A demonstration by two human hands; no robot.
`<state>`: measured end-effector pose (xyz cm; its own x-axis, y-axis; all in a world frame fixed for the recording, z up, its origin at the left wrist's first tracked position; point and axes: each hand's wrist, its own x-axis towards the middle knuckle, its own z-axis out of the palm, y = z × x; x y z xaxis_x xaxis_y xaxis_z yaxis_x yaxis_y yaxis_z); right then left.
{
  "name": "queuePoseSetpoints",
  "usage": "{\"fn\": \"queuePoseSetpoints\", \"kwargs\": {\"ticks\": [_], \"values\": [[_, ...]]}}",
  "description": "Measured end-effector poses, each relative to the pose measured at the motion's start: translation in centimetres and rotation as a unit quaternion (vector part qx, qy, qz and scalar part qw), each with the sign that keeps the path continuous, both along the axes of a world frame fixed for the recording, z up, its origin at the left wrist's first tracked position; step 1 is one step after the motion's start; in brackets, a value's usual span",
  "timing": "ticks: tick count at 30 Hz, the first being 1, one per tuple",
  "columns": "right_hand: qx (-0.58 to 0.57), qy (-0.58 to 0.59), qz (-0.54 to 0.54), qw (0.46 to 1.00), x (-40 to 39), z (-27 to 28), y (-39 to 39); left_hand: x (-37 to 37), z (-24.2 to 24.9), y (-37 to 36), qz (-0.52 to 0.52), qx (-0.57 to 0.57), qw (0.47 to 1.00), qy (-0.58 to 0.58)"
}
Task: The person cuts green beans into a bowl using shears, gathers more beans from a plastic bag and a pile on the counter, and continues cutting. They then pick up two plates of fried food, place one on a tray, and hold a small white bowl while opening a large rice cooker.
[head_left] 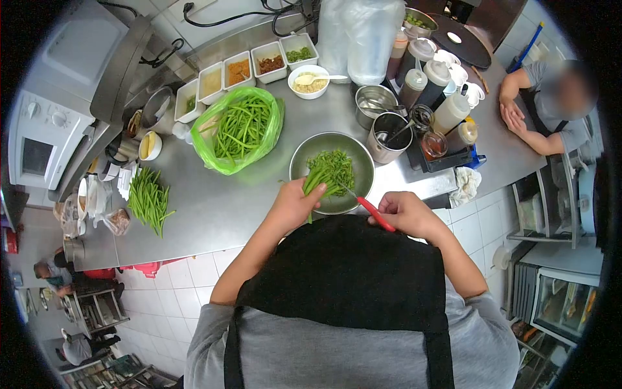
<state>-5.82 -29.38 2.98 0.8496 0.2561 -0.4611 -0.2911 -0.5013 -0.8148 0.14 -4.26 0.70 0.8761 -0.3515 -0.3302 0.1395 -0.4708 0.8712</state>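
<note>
Left hand point(297, 204) closed around green beans point(316, 181) over the metal bowl point(364, 166); right hand point(412, 215) around the red-handled tool point(369, 208)

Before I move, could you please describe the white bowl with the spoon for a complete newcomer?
On the metal counter, find the bright green bag of green beans. The bowl sits right of it, just in front of the right end of the row of white tubs. Unlike those rectangular tubs, it is round, with a white spoon over its pale contents.
</note>
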Motion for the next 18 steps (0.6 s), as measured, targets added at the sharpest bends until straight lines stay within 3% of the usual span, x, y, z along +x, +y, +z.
{"fn": "queuePoseSetpoints", "kwargs": {"ticks": [4, 8, 10, 16, 18], "values": [[-0.032, -0.055, -0.011, 0.998, -0.7, -0.1, -1.2, 0.3, 0.1, 0.6, 0.015, -0.084, 0.994, 0.069], [-0.051, -0.081, -0.014, 0.995, -1.8, 3.1, -1.5, 0.4, 0.2, 1.0, 0.017, -0.173, 0.974, 0.148], [-0.031, -0.078, 0.004, 0.996, -2.3, 4.0, -1.6, 0.4, 0.4, 1.1, 0.024, -0.167, 0.971, 0.169], [-0.145, -0.175, 0.055, 0.972, -2.1, 4.4, -0.3, 0.4, -0.1, 1.1, 0.003, -0.205, 0.958, 0.199], [-0.154, -0.148, 0.049, 0.976, -1.7, 4.8, 0.3, 0.3, -0.1, 1.0, -0.003, -0.207, 0.957, 0.202]]}}
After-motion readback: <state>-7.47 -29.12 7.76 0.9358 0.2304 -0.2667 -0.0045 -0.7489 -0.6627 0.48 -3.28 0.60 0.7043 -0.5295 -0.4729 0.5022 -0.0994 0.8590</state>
